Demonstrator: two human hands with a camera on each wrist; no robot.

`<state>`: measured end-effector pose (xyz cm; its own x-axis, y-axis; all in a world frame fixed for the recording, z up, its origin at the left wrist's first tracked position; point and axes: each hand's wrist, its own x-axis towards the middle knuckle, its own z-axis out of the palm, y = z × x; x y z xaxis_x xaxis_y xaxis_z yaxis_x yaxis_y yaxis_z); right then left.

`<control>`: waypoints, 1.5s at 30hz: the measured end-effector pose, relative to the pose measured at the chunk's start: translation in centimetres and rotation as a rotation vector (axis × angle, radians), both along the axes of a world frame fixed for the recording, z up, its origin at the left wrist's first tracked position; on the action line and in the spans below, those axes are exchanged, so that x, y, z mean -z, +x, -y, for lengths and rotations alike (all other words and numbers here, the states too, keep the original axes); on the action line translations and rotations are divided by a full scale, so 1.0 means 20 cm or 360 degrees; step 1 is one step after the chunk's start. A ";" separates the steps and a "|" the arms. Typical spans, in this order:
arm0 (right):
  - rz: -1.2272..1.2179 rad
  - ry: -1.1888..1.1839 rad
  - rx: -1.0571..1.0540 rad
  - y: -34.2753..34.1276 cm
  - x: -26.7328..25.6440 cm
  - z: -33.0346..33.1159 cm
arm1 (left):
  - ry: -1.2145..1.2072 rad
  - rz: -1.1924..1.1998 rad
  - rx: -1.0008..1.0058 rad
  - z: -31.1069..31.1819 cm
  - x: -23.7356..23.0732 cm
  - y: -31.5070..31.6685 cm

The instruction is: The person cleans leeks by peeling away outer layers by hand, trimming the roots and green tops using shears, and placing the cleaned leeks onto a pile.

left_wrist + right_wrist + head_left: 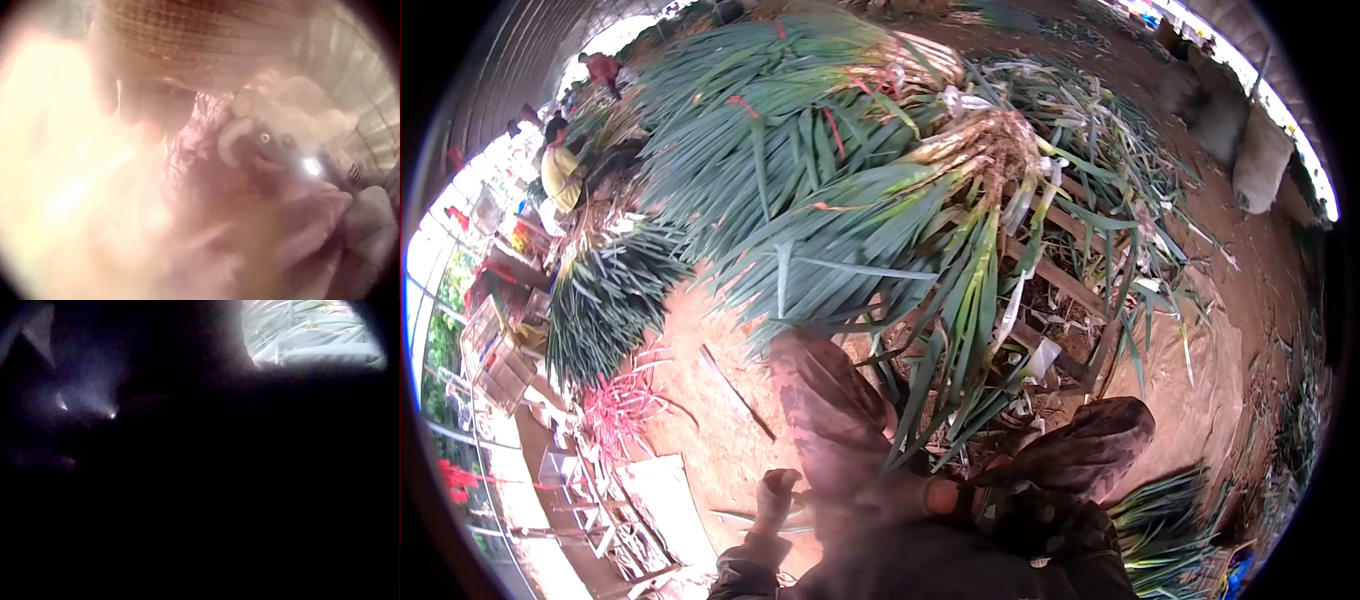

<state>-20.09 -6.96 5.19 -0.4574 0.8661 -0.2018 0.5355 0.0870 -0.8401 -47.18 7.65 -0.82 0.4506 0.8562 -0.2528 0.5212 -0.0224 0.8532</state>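
Hanging beside the left thigh (845,430), the left hand (772,498) has its fingers loosely bent, with nothing visible in them; the right hand (897,497) is blurred over the lap, and whether its fingers are apart or clamped I cannot tell. The nearest big bunch of green onions (850,225) lies beyond the knees, its roots (1005,145) far right and leaves fanning left and near. It looks bulky and fairly heavy, the leaves floppy, smooth and easily creased. The pale stalks (945,150) beside the roots should be firmer, so probably the best hold is there.
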 end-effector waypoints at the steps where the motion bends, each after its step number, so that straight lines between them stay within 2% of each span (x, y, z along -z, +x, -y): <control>1: 0.0035 0.0004 -0.0003 -0.04 0.00 -0.01 | 0.0220 0.0011 0.0036 0.00 0.00 -0.02; 2: 0.0076 0.0008 -0.0005 -0.05 -0.02 -0.02 | 0.0439 0.0023 0.0072 0.01 0.00 -0.02; 4: -0.0025 0.0131 0.0117 -0.04 -0.05 -0.05 | -0.0007 0.0118 -0.0404 -0.07 0.03 -0.06; 5: -0.0077 0.0192 0.0176 -0.01 -0.11 -0.07 | 0.0404 -0.0044 -0.0298 -0.12 -0.17 0.05; 6: -0.0135 0.0245 0.0235 0.02 -0.18 -0.08 | 0.0559 0.0253 -0.0302 -0.18 -0.32 0.16; 7: -0.0198 0.0293 0.0298 0.04 -0.25 -0.08 | 0.0678 0.0291 -0.0176 -0.27 -0.51 0.26; 8: -0.0261 0.0344 0.0366 0.07 -0.32 -0.09 | 0.1155 0.0314 0.0043 -0.35 -0.71 0.38; 9: -0.0282 0.0342 0.0419 0.11 -0.41 -0.10 | 0.1380 0.0315 0.0189 -0.45 -0.88 0.47; 10: -0.0301 0.0343 0.0477 0.16 -0.53 -0.10 | 0.1433 0.0558 0.0151 -0.52 -1.00 0.60; 11: -0.0320 0.0342 0.0542 0.22 -0.61 -0.10 | 0.1796 0.0773 0.0138 -0.61 -1.08 0.75; 12: -0.0301 0.0438 0.0604 0.28 -0.65 -0.10 | 0.1723 0.0904 0.0079 -0.64 -1.21 0.90; 13: -0.0280 0.0537 0.0677 0.35 -0.68 -0.10 | 0.1536 0.0866 0.0216 -0.72 -1.28 0.99; 14: -0.0255 0.0636 0.0766 0.41 -0.72 -0.08 | 0.1573 0.1044 0.0285 -0.76 -1.33 1.14; 16: -0.0860 0.0220 0.0910 0.48 -0.83 0.00 | 0.1724 0.1510 0.0507 -0.68 -1.42 1.44; 17: -0.0921 0.0198 0.0976 0.50 -0.82 0.04 | 0.1725 0.1647 0.0601 -0.63 -1.44 1.56; 18: -0.0984 0.0178 0.1043 0.52 -0.81 0.07 | 0.1652 0.1702 0.0692 -0.56 -1.42 1.64; 19: -0.0794 0.0331 0.1117 0.50 -0.72 0.14 | 0.1547 0.1707 0.0768 -0.50 -1.39 1.69; 21: -0.0986 0.0421 0.1331 0.43 -0.62 0.23 | 0.1441 0.1663 0.0909 -0.43 -1.26 1.79; 24: -0.0342 0.0481 0.1674 0.39 -0.49 0.34 | 0.1275 0.1654 0.0875 -0.30 -1.04 1.90; 25: -0.0508 0.0416 0.1697 0.38 -0.42 0.37 | 0.1188 0.1671 0.0831 -0.26 -0.99 1.92; 27: -0.0844 0.0290 0.1728 0.38 -0.31 0.40 | 0.1174 0.1553 0.0940 -0.25 -0.91 1.96; 30: -0.1288 -0.0382 0.1300 0.46 -0.26 0.42 | 0.1087 0.1473 0.1063 -0.22 -0.83 2.06; 33: -0.1460 -0.0283 0.1426 0.54 -0.27 0.39 | 0.0929 0.1407 0.1075 -0.22 -0.75 2.17; 36: -0.2028 -0.0142 0.1697 0.59 -0.29 0.36 | 0.0743 0.1369 0.1099 -0.22 -0.66 2.24; 39: -0.1642 -0.0130 0.1635 0.67 -0.31 0.31 | 0.0849 0.1455 0.1099 -0.21 -0.55 2.33; 40: -0.1249 -0.0020 0.1721 0.70 -0.29 0.31 | 0.0944 0.1479 0.1125 -0.22 -0.50 2.37; 42: -0.0463 0.0132 0.1855 0.75 -0.17 0.31 | 0.1203 0.1392 0.0956 -0.19 -0.48 2.41; 43: -0.1648 -0.0035 0.2104 0.79 -0.11 0.31 | 0.1365 0.1257 0.0766 -0.17 -0.54 2.42; 44: -0.2875 -0.0195 0.2222 0.86 -0.05 0.32 | 0.1406 0.1039 0.0718 -0.18 -0.51 2.43; 45: -0.1434 0.0088 0.2495 0.97 -0.02 0.33 | 0.1448 0.0815 0.0682 -0.19 -0.47 2.43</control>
<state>-0.73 -13.60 5.50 0.7620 0.5513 -0.3398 -0.4300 0.0384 -0.9020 1.50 11.54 8.61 0.6227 0.3776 0.6853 -0.0856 -0.8377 0.5393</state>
